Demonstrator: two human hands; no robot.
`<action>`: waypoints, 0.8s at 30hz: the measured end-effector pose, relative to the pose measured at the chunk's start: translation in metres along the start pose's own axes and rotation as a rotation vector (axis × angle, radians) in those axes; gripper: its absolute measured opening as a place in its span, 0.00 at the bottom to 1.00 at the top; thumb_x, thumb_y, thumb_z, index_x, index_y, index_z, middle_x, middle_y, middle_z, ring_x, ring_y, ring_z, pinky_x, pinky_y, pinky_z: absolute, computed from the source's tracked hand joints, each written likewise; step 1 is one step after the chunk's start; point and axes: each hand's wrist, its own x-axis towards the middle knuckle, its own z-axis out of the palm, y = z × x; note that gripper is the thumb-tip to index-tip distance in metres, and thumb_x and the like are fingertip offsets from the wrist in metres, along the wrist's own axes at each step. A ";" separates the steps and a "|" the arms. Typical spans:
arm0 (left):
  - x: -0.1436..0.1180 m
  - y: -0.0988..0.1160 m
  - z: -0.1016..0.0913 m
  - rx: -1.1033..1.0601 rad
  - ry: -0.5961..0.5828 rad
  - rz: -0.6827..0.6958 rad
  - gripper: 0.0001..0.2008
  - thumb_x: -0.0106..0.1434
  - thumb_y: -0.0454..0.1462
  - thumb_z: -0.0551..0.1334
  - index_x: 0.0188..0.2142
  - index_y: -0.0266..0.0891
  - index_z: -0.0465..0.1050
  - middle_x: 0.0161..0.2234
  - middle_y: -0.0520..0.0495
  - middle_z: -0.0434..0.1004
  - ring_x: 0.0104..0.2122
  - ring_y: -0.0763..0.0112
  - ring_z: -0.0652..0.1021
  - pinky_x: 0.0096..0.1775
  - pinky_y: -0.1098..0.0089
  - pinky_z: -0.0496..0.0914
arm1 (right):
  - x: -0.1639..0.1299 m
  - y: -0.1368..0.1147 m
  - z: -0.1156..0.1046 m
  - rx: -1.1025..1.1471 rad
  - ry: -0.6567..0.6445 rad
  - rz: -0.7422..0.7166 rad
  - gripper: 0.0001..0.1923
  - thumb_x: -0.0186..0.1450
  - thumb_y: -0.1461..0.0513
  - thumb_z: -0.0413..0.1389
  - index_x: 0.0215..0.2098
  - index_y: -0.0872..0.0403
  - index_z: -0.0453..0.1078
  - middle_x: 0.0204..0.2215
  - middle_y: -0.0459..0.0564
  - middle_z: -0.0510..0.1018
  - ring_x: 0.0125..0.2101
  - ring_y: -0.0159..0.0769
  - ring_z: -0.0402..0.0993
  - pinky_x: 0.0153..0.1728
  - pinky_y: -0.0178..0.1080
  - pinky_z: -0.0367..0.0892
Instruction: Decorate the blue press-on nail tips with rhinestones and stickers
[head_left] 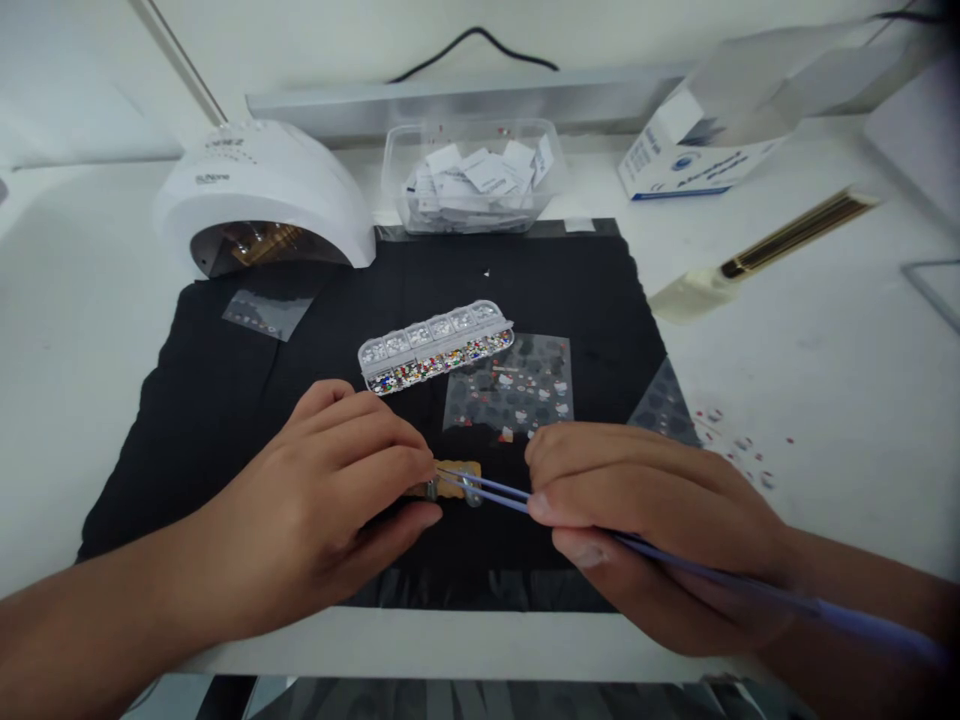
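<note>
My left hand [322, 500] is closed on a small tan strip [454, 487], with much of it hidden behind the fingers. Glossy greyish pieces that look like false nails [472, 492] sit on the strip. My right hand [660, 510] grips a pair of blue-purple tweezers [501, 493], whose tips reach the strip beside my left fingertips. I cannot make out whether the tips hold anything. Just beyond the hands are a clear sticker sheet [517, 395] with red and white figures and an open clear case [435, 345] of colourful rhinestones.
A white nail lamp [262, 190] stands at the back left, beside a clear tub [480, 205] of white packets. At right are an open box [697, 165], a gold-handled brush [795, 235] and scattered stickers [742, 450]. A black cloth [225, 400] covers the table's middle.
</note>
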 end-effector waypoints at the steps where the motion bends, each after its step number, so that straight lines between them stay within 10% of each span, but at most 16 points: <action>1: 0.000 0.000 0.000 -0.002 0.005 0.001 0.06 0.66 0.35 0.63 0.43 0.40 0.70 0.40 0.49 0.78 0.38 0.68 0.76 0.45 0.61 0.64 | 0.000 0.000 0.000 0.004 0.003 0.000 0.06 0.67 0.69 0.52 0.39 0.57 0.69 0.29 0.50 0.79 0.33 0.34 0.78 0.39 0.40 0.79; 24: 0.001 -0.003 -0.001 -0.024 0.011 0.015 0.04 0.66 0.36 0.63 0.41 0.40 0.71 0.38 0.51 0.78 0.37 0.69 0.77 0.45 0.62 0.64 | 0.004 0.001 -0.002 0.031 -0.015 -0.006 0.06 0.65 0.70 0.53 0.39 0.57 0.70 0.29 0.50 0.79 0.32 0.35 0.78 0.37 0.40 0.79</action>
